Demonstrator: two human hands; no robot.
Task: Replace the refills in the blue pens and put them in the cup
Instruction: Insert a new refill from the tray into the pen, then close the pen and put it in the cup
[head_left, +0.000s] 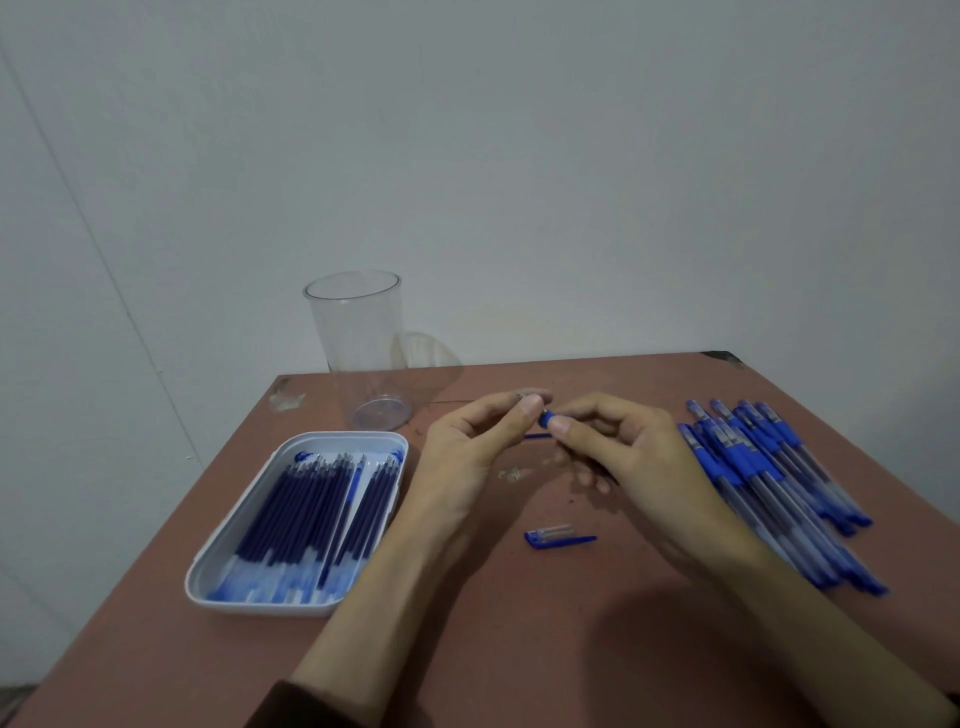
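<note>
Head view looks down on a reddish-brown worktop pushed against a pale wall. Both hands meet above its middle. The right hand is closed around a blue pen, thumb and forefinger pinched on its blue grip end, most of the barrel hidden inside the palm. The left hand has its thumb and fingertips pressed together on something small and silvery right at the tip of that pen; I cannot tell exactly what the piece is. A thin blue streak shows just below the two thumbs, too blurred to name.

Nearer the person, a loose pen cap with a blue clip lies flat on the worktop, apart from both hands. To the left sits a white tray filled with dark blue refills lying side by side, tips toward the wall. Behind the tray, near the far edge, a clear plastic cup stands upright with nothing visible inside. On the right a heap of capped blue pens lies slantwise, overlapping one another, just beside the right wrist. Dark sleeves show at the bottom edge.
</note>
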